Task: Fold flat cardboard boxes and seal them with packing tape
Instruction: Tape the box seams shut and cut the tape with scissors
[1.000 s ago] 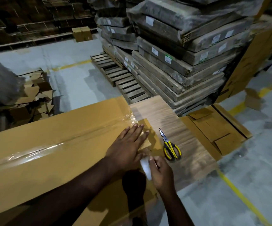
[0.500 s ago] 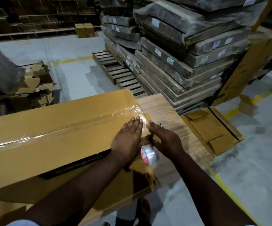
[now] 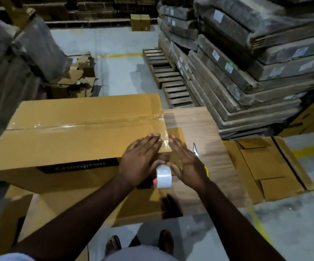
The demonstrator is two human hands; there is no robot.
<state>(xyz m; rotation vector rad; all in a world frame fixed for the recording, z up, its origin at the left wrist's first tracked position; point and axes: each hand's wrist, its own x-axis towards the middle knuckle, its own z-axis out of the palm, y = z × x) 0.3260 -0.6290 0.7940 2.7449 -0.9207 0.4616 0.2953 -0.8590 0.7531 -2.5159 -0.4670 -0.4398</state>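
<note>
A long brown cardboard box (image 3: 73, 136) lies in front of me, with clear tape (image 3: 88, 125) running along its top seam and over its right end. My left hand (image 3: 141, 159) lies flat on the box top near that end, fingers straight. My right hand (image 3: 186, 161) presses with straight fingers on the taped right end of the box. A clear tape roll (image 3: 163, 177) hangs between my two thumbs, below the box edge. I cannot tell whether a thumb holds it. Yellow-handled scissors (image 3: 195, 150) lie on the table, mostly hidden under my right hand.
The box rests on a wooden table top (image 3: 199, 127). A flattened cardboard box (image 3: 265, 166) lies on the floor at right. Wrapped stacks (image 3: 246, 68) and a wooden pallet (image 3: 167, 78) stand behind. Cardboard scraps (image 3: 77, 76) are piled at left. My shoes (image 3: 114, 243) show below.
My right hand let go of the roll, rose from below the box edge and now lies flat on the taped end. The left hand stayed on the box top. The view tilted down.
</note>
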